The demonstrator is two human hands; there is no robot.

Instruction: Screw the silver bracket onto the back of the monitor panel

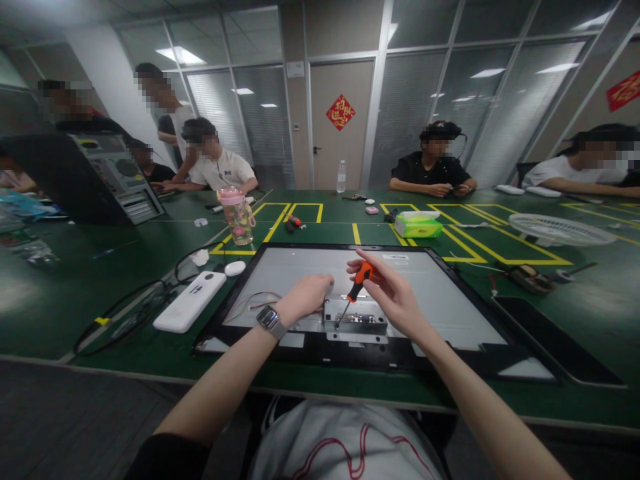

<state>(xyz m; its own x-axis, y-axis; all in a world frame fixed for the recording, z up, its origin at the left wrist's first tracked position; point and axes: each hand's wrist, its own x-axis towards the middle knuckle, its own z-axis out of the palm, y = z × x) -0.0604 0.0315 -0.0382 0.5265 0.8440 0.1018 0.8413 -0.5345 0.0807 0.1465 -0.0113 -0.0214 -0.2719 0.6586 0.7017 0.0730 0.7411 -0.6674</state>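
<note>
A monitor panel (450, 300) lies face down on the green table, its black frame around a grey metal back. Near its front edge sits a small metal circuit box (357, 321). My right hand (393, 297) is closed around an orange-and-black screwdriver (356, 289), whose tip points down at the left end of the box. My left hand (305, 298), with a watch on the wrist, rests curled on the panel just left of the box, fingers pressed down at its edge. Thin wires (250, 303) run across the panel to the left of that hand.
A white power strip (190, 301) and black cables (130, 313) lie left of the panel. A pink-lidded bottle (237, 215), a green tissue box (418, 225), a fan grille (557, 230) and a computer tower (95, 177) stand further off. Several other people sit around the table.
</note>
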